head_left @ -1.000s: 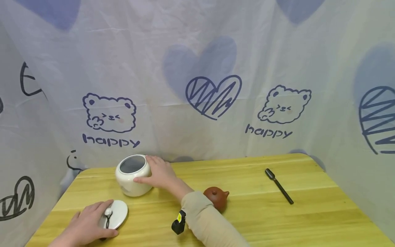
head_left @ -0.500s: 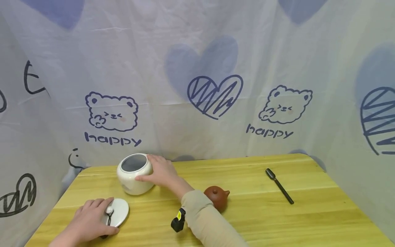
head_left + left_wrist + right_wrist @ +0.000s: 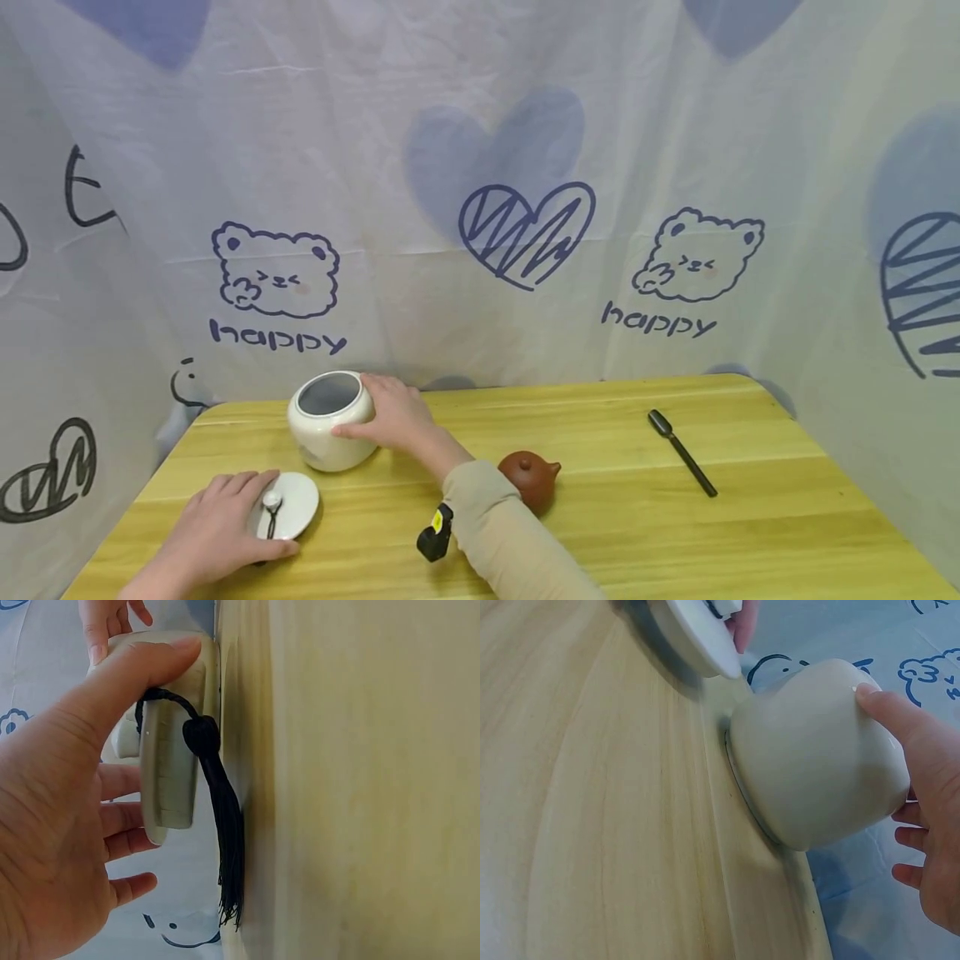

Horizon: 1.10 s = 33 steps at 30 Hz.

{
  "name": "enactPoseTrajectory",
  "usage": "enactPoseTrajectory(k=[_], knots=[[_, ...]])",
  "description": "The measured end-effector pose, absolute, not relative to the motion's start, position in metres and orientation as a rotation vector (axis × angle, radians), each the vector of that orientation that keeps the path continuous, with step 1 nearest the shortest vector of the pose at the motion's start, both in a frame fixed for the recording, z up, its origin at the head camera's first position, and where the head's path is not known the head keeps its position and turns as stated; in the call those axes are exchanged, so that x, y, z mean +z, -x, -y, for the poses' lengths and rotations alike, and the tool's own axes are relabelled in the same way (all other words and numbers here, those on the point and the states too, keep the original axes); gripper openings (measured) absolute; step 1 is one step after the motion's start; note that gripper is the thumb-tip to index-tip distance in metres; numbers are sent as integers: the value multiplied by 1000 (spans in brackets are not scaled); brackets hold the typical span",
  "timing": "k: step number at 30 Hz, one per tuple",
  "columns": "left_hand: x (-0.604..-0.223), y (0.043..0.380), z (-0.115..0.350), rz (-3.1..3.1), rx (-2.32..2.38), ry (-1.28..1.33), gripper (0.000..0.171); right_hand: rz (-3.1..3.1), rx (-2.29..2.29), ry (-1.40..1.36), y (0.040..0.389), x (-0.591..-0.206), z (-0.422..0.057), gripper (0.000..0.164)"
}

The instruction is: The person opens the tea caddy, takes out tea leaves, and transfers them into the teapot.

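My left hand (image 3: 217, 529) holds a round white lid (image 3: 298, 504) by its edge, thumb on the near side and fingers on the far side. A black tassel (image 3: 225, 817) hangs from the lid's knob in the left wrist view. In the right wrist view the lid (image 3: 694, 634) is tilted just over the table, its shadow beside it. Behind it a white ceramic jar (image 3: 330, 442) stands upright on the table with its mouth uncovered. My right hand (image 3: 397, 417) grips the jar's right side, thumb in front and fingers round the back.
A small reddish-brown teapot (image 3: 534, 483) sits right of centre, partly hidden by my right sleeve (image 3: 502, 525). Farther right lies a dark long-handled scoop (image 3: 682, 454). The wooden table (image 3: 615, 533) ends at a printed cloth (image 3: 420, 325) behind the jar.
My left hand has moved the lid slightly away from me and to the right, nearer the jar. The right hand keeps its grip on the jar, and the view has shifted a little.
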<state>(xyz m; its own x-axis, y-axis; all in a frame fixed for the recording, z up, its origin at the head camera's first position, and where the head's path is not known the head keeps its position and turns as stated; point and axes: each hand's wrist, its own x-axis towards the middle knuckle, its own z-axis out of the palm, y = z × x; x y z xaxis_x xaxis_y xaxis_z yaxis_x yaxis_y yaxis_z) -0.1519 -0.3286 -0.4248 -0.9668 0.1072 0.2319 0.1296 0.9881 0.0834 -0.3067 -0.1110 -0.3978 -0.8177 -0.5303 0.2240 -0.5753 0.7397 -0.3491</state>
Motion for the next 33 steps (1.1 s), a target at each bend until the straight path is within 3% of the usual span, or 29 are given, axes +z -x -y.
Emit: enactPoseTrajectory(k=[33], knots=[[-363,162,344,2658,-141,198,104,2826,658,-902,304,-396,108,94]])
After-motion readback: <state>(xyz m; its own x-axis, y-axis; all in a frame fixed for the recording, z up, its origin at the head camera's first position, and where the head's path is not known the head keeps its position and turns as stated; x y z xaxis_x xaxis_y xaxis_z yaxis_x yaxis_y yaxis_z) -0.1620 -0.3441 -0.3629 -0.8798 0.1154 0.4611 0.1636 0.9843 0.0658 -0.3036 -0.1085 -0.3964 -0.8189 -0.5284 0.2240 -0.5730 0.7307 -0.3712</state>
